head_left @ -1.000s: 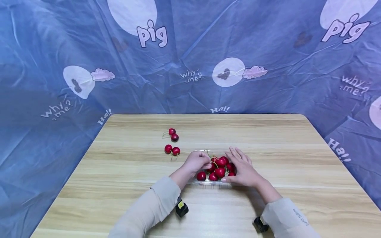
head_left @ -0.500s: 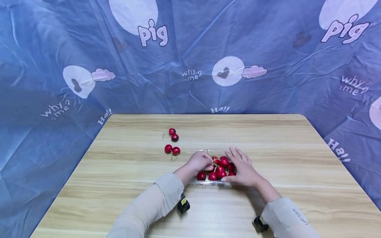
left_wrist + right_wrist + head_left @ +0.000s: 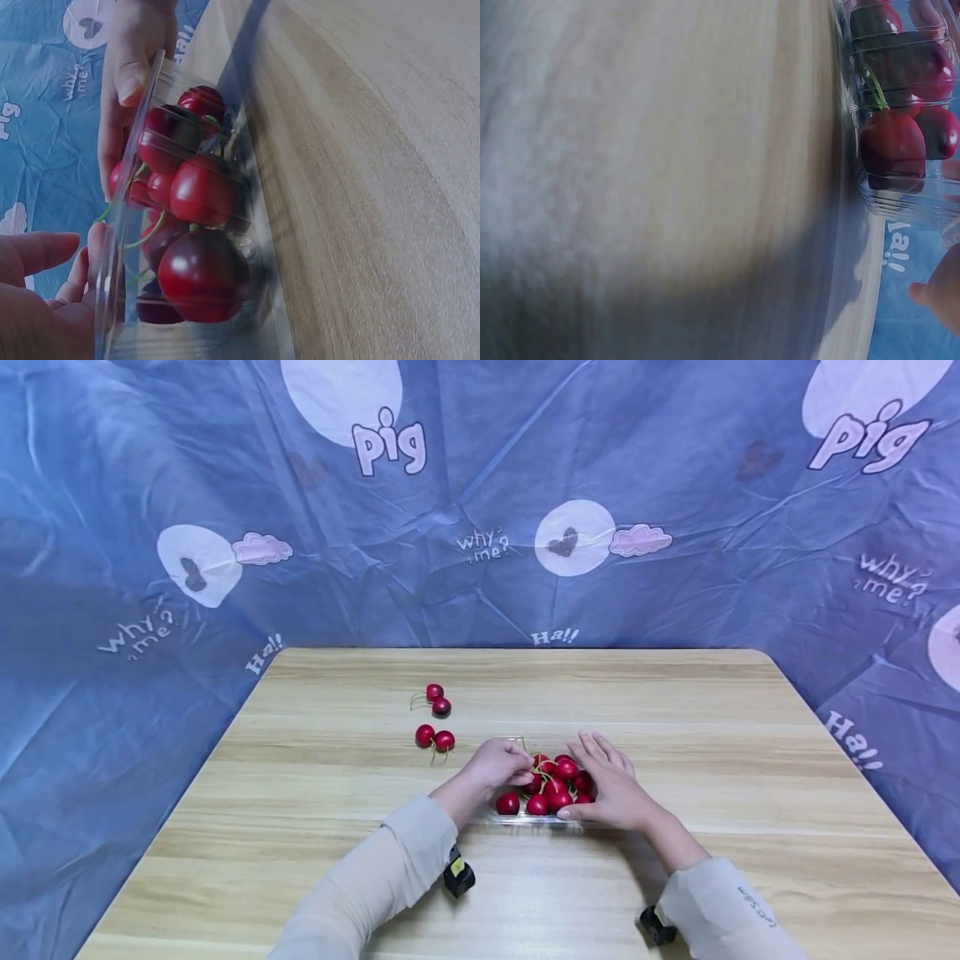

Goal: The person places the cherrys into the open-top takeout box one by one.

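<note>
A clear plastic punnet [image 3: 525,819] of red cherries [image 3: 202,275] sits on the table, green stems sticking up among the fruit. Over its left part my left hand [image 3: 498,767] has thumb and fingers drawn together, pinching a thin green cherry stem [image 3: 103,213] at the fingertips. My right hand [image 3: 613,787] lies along the right end of the punnet, fingers straight and spread, thumb at the near rim. The right palm hides that end of the punnet in the head view. One cherry [image 3: 507,803] sits apart in the near left corner.
Beyond the punnet to the left, a pair of cherries [image 3: 434,738] lies on the wooden table [image 3: 300,827]. Another pair [image 3: 438,699] is farther back. A blue printed cloth [image 3: 480,593] hangs behind the table. A black wrist camera [image 3: 458,874] sits under the left cuff.
My left hand moved slightly right, then back left over the punnet. A few cherries near its fingertips shifted a little to the right. The right hand stayed in place.
</note>
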### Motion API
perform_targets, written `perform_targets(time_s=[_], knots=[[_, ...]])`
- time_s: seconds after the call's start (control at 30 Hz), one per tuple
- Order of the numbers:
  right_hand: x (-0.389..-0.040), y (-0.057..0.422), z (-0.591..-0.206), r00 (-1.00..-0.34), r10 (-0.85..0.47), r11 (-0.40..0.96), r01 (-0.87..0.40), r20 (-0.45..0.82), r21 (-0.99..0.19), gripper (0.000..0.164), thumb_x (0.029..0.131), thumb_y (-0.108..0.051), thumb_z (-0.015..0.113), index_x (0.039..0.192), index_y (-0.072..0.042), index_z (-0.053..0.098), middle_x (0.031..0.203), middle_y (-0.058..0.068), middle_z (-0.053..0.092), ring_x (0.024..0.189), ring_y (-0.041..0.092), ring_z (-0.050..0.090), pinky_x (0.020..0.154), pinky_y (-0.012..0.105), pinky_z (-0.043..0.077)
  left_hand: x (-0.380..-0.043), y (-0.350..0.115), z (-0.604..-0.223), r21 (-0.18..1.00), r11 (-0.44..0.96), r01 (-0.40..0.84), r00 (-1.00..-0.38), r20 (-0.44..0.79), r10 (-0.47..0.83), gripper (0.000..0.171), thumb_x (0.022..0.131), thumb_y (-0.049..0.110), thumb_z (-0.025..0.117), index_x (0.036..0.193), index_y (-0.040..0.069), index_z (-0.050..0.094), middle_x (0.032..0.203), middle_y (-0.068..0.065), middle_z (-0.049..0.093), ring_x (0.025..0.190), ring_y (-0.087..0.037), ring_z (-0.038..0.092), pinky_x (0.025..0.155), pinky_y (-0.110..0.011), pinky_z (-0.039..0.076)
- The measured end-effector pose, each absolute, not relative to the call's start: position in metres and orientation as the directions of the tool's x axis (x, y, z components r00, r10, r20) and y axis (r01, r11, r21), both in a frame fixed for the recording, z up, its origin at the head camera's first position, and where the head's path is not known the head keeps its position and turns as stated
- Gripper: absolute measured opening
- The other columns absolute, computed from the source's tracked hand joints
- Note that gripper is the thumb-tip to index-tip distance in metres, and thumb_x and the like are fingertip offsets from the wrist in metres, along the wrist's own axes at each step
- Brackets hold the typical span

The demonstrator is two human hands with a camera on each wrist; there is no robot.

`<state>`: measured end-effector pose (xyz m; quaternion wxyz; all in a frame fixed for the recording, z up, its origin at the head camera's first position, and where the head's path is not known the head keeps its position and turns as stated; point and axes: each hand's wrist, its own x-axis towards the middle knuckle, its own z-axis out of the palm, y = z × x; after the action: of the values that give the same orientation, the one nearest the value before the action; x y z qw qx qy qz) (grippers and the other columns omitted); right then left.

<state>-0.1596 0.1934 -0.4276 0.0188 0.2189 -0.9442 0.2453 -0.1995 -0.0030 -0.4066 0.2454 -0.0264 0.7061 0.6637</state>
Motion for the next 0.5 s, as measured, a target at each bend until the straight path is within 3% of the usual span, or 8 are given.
perform_targets(time_s=[0.27,0.5], knots=[[-0.159,0.193,-0.426,-0.901,-0.408,0.783,-0.429,0.149,-0.45,0.099,0.06,-0.057,0.066,0.131,0.001,0.03,0.138,0.023,0.016,0.124,0.039,0.008,0.093,0.06,0.008,-0.198,-0.013,-0.398,0.931,0.071,-0.359,-0.886,-0.364,0.289,0.012,0.08,-0.004,0.052,0.089,-0.011,0.056,0.086,-0.025,0.059,0.055,-0.01,0.056,0.059,-0.021,0.051],[-0.158,0.194,-0.427,-0.901,-0.406,0.78,-0.428,0.15,-0.457,0.1,0.059,-0.058,0.066,0.131,0.001,0.03,0.138,0.022,0.016,0.125,0.038,0.007,0.094,0.06,0.007,-0.198,-0.026,-0.395,0.945,0.028,-0.326,-0.903,-0.32,0.288,0.021,0.083,-0.003,0.05,0.1,-0.015,0.05,0.086,-0.022,0.058,0.057,-0.008,0.056,0.063,-0.021,0.05]])
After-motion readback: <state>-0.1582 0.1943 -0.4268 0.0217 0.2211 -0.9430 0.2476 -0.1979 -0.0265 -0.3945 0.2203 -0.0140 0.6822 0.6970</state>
